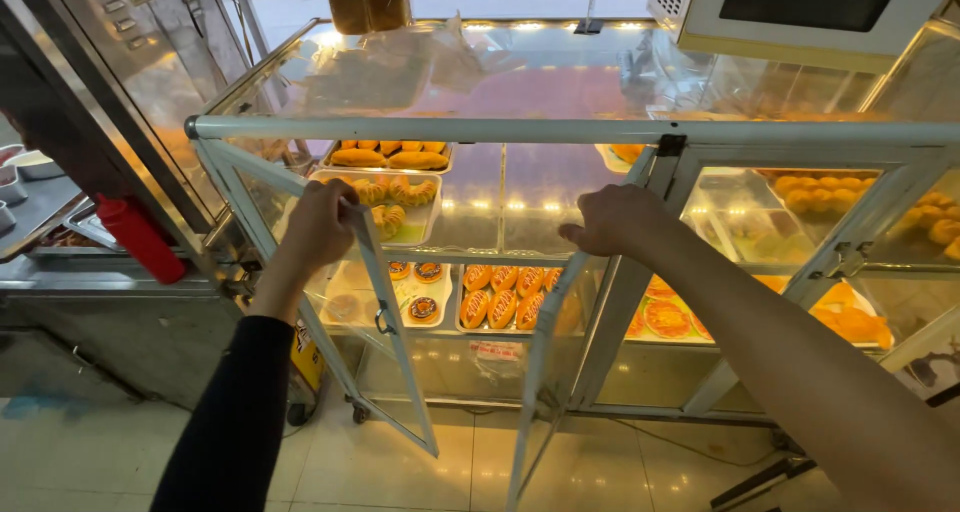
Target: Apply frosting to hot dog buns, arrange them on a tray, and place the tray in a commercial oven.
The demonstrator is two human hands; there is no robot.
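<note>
A glass display case (560, 129) with a white metal frame holds trays of pastries. Its two middle doors stand swung outward. My left hand (320, 224) grips the top edge of the left glass door (385, 342). My right hand (612, 219) grips the top edge of the right glass door (545, 372). Behind the open doors, a white tray (422, 227) carries golden rolls on the upper shelf. Below it sit a tray of round tarts (415, 290) and a tray of glazed orange buns (500, 297).
A red squeeze bottle (138, 237) rests on a steel counter at the left. A microwave (800, 12) stands on the case's top right. More trays of orange pastries (820, 194) fill the right compartments. Pale floor tiles (90, 452) lie below.
</note>
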